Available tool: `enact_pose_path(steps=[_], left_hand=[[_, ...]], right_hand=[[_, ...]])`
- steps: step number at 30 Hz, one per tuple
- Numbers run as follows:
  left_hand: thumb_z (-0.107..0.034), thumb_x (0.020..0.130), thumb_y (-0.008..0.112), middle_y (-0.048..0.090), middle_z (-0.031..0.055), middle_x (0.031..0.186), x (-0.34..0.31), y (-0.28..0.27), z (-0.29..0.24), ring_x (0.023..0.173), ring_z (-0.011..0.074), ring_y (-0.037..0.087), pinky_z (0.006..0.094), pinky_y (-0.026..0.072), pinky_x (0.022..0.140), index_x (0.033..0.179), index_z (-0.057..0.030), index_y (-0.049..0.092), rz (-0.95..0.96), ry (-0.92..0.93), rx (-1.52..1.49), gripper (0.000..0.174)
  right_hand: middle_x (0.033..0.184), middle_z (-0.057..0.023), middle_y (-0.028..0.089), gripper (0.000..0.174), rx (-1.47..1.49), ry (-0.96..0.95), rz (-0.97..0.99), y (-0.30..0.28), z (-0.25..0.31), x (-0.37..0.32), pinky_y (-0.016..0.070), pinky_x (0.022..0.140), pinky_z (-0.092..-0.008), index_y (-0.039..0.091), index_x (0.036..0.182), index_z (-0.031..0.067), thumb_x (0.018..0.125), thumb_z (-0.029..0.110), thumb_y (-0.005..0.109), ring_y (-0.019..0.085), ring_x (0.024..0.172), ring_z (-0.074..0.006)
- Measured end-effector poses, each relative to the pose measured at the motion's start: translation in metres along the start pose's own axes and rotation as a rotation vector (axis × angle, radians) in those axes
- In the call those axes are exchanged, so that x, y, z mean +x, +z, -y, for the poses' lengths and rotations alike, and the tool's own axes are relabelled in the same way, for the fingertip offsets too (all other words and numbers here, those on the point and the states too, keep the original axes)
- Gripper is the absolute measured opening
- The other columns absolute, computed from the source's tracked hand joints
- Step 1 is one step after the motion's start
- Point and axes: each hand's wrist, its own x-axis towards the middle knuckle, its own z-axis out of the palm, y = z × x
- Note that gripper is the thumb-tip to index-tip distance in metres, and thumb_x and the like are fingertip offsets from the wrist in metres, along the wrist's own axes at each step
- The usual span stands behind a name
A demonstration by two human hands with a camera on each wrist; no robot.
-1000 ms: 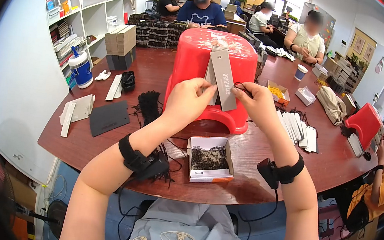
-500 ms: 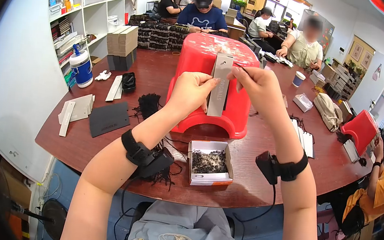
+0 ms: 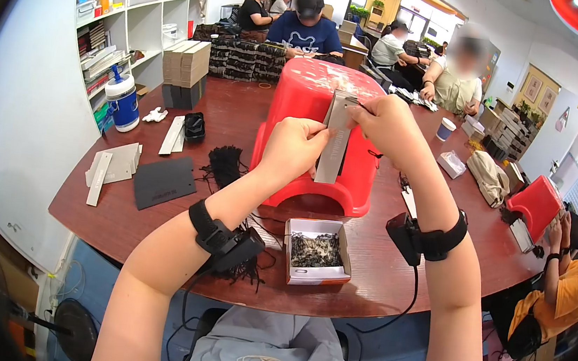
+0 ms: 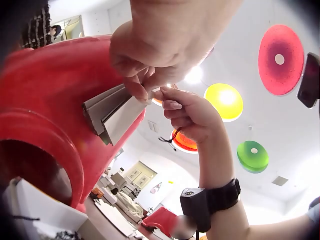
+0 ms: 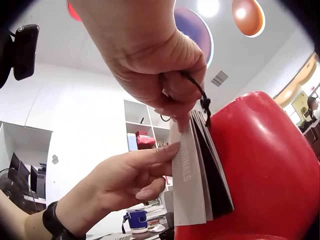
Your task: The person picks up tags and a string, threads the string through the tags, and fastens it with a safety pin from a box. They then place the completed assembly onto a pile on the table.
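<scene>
A small stack of grey cardboard hang tags (image 3: 332, 160), the front one printed ORIGINALS, stands upright against an upturned red plastic stool (image 3: 297, 100). My left hand (image 3: 295, 146) pinches the stack's side edge between thumb and fingers. At the top end of the tags, my right hand (image 3: 384, 123) has its fingers curled round a thin black cord (image 5: 204, 99), whose knotted end hangs out beside the tags. In the right wrist view the tags (image 5: 187, 200) fan slightly apart at the bottom, with a black one among them. The right fingertips cover the tags' top corner.
A white box (image 3: 314, 275) holding small dark pieces stands before the stool. Black cords (image 3: 223, 165) lie left of it, near a dark card (image 3: 164, 180) and loose grey tags (image 3: 120, 165). A paper cup (image 3: 446, 129) stands at right. Other people sit around the table.
The tags went from tilted to nearly upright, both hands keeping close to them. My right hand moved up to their top end with the cord.
</scene>
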Motion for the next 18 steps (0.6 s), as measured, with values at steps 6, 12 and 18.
enact_pose_path(steps=[6, 12, 18], left_hand=[[-0.018, 0.082, 0.052, 0.055, 0.0023, 0.057, -0.002, -0.001, -0.005, 0.037, 0.0059, 0.045, 0.0199, 0.0357, 0.036, 0.082, 0.0034, 0.06, 0.019, -0.053, -0.033, 0.023], [-0.017, 0.081, 0.052, 0.055, 0.0019, 0.056, -0.001, -0.003, -0.003, 0.037, 0.0055, 0.045, 0.0197, 0.0363, 0.037, 0.086, 0.0043, 0.059, 0.029, -0.05, -0.005, 0.023], [-0.018, 0.081, 0.052, 0.056, 0.0022, 0.057, 0.0, -0.004, 0.001, 0.038, 0.0052, 0.045, 0.0196, 0.0363, 0.037, 0.086, 0.004, 0.059, 0.038, -0.022, -0.012, 0.023]], right_hand=[[0.071, -0.0202, 0.056, 0.031, 0.195, -0.007, 0.013, -0.005, 0.005, -0.003, 0.0425, 0.064, -0.0355, 0.056, 0.076, -0.0036, 0.077, 0.025, 0.042, 0.056, 0.067, -0.0287], [0.053, 0.0055, 0.027, 0.028, 0.758, 0.168, 0.177, 0.001, 0.004, -0.013, 0.0168, 0.041, -0.0195, 0.03, 0.061, 0.0133, 0.081, 0.032, 0.032, 0.021, 0.046, -0.0042], [0.071, -0.0176, 0.051, 0.027, 0.498, -0.089, -0.125, 0.025, -0.016, -0.006, 0.0377, 0.064, -0.0381, 0.042, 0.078, -0.0004, 0.086, 0.025, 0.034, 0.049, 0.067, -0.0345]])
